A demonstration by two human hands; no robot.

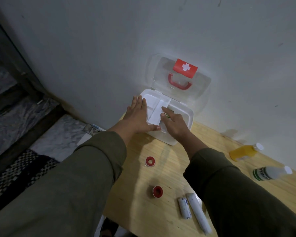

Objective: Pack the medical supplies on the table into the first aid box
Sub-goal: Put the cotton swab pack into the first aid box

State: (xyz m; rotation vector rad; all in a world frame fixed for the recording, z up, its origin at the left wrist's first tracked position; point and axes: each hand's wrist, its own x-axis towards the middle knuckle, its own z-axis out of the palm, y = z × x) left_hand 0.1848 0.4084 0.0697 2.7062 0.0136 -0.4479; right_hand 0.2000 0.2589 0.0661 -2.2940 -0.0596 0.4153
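The white first aid box (183, 127) stands open at the table's far edge, its clear lid (200, 89) with red handle and red cross label leaning on the wall. A white divided tray (154, 106) sits in its top. My left hand (140, 115) lies flat on the tray's left side, thumb at its front edge. My right hand (174, 124) rests on the tray's right part, fingers apart, a ring on one finger. Two red tape rolls (150, 161) (157, 191) and two white bandage rolls (184, 208) (197, 212) lie on the wood nearer me.
A yellow bottle (243, 152) and a white bottle with green label (270, 173) lie on their sides at the right of the wooden table (174, 165). The grey wall is right behind the box. Left of the table the floor shows patterned mats and tiles.
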